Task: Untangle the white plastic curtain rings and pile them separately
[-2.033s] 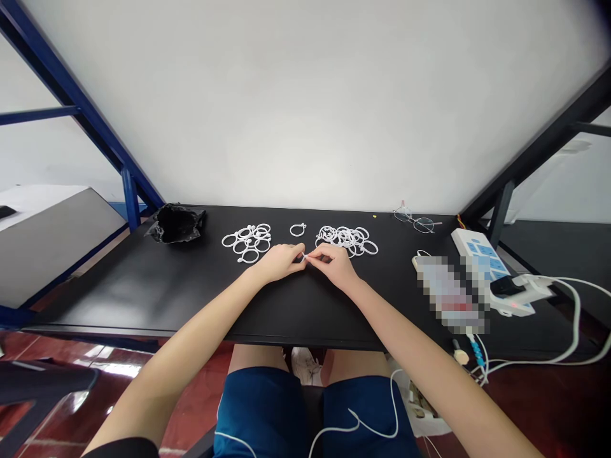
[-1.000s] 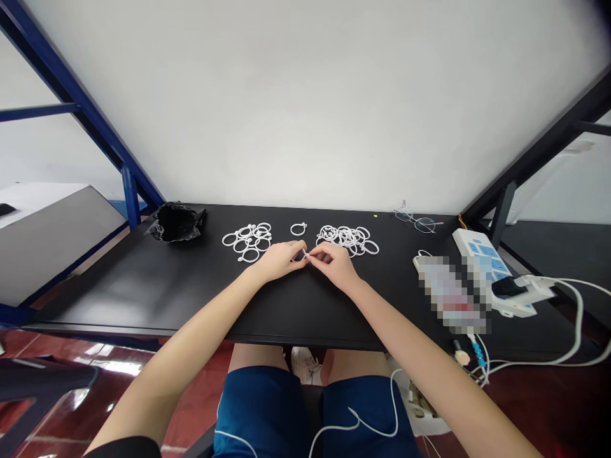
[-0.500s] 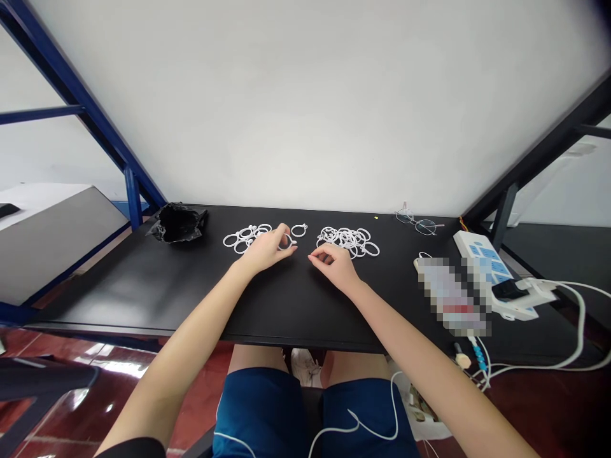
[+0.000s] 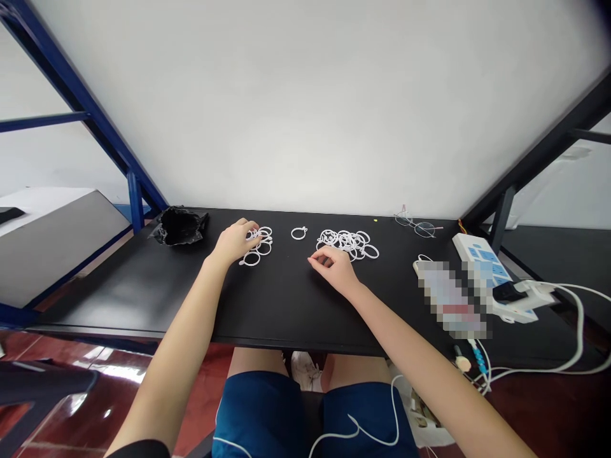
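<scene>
Leftward, part of a loose cluster of white rings (image 4: 258, 249) on the black desk (image 4: 286, 305) is covered by the left hand (image 4: 233, 242), half curled; whether one is gripped cannot be told. A lone knobbed white ring (image 4: 298, 239) is set between, nearer the right hand (image 4: 335, 267), pinched with nothing seen held. Rightward, a tangled pile of white rings (image 4: 347, 243) is partly hidden.

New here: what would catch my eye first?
White rings on the black table: a tangled pile by the right hand, a smaller group partly hidden by the left hand, one ring alone between. A crumpled black bag sits farther left, eyeglasses at the back right.
</scene>
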`<control>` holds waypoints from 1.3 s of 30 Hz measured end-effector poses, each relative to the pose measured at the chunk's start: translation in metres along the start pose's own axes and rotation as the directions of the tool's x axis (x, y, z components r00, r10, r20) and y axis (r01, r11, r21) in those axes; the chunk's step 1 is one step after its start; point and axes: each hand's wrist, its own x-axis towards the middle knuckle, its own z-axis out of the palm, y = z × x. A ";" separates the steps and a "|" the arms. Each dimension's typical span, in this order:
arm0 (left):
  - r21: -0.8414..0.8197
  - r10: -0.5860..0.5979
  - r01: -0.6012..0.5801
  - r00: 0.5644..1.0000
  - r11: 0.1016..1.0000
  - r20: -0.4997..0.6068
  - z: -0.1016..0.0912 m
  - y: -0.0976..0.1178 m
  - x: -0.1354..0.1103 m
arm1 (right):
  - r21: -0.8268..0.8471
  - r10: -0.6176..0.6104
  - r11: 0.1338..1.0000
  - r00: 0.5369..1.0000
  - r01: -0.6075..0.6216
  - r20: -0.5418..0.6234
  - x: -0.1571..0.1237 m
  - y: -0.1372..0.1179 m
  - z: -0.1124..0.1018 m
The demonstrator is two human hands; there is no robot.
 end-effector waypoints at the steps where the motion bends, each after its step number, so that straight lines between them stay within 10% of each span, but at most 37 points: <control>1: 0.007 -0.003 0.003 1.000 1.000 0.014 0.000 0.000 0.000 | -0.004 -0.003 1.000 1.000 0.003 -0.001 0.000 0.000 0.000; 10: 0.021 -0.108 0.112 0.982 0.993 -0.154 -0.002 0.013 -0.002 | -0.019 -0.006 1.000 1.000 0.006 -0.015 -0.001 0.002 0.001; 18: -0.097 0.426 -0.426 0.904 0.899 -0.024 0.047 0.085 -0.011 | -0.029 -0.019 0.999 1.000 0.019 -0.011 -0.001 -0.001 0.000; 39: -0.258 0.588 -0.583 0.806 0.770 -0.066 0.043 0.097 -0.020 | -0.019 0.107 0.994 0.989 -0.110 -0.102 0.004 0.014 0.002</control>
